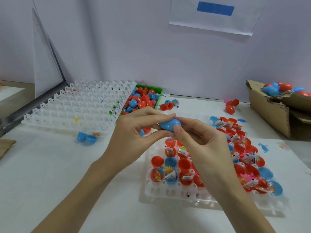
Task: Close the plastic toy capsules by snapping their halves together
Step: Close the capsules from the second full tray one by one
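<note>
Both hands (168,137) pinch blue capsule (170,124) above tray (168,192), long axis left-right.

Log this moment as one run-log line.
step: snapping halves | left hand: grip on blue capsule | right hand: grip on same | tray: open filled capsules

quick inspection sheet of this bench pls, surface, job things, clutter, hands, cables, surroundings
surface: white table, lit evenly.
job's things: blue capsule held between both hands, halves together; near tray holds open red and blue halves with toys inside; far tray mostly unfilled; green bin heaped with loose halves.
clutter: open blue capsule, red capsules and small blue toy figure loose on the table.
grippers: left hand and right hand both pinch the blue capsule.
cables: nothing seen.
surroundings: cardboard box at right holding closed capsules; white wall with paper sheet.
</note>
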`<state>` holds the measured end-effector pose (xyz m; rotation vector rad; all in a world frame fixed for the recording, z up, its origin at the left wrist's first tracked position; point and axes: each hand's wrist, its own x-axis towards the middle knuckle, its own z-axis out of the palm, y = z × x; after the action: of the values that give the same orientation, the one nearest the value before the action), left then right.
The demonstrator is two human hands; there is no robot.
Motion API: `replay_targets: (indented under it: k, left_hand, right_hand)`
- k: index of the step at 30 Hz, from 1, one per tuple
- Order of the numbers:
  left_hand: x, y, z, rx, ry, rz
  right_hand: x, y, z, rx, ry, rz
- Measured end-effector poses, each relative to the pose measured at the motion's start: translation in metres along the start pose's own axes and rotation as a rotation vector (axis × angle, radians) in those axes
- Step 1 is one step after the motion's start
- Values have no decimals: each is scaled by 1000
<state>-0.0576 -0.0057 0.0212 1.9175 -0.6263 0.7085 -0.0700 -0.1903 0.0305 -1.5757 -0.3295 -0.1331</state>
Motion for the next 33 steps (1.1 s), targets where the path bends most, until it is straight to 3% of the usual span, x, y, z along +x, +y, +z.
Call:
replay_targets:
  k: [9, 14, 21, 33]
  left_hand:
    - [0, 0, 4, -61, 21, -123]
    - [-10, 6, 26, 164, 73, 27]
    - [-17, 6, 32, 285, 176, 36]
    - [-15, 9, 30, 391, 129, 86]
  right_hand:
    - [2, -1, -3, 11, -11, 41]
    - [-1, 0, 0, 140, 67, 72]
    - [-6, 3, 11, 207, 74, 169]
    - [-12, 0, 19, 247, 139, 139]
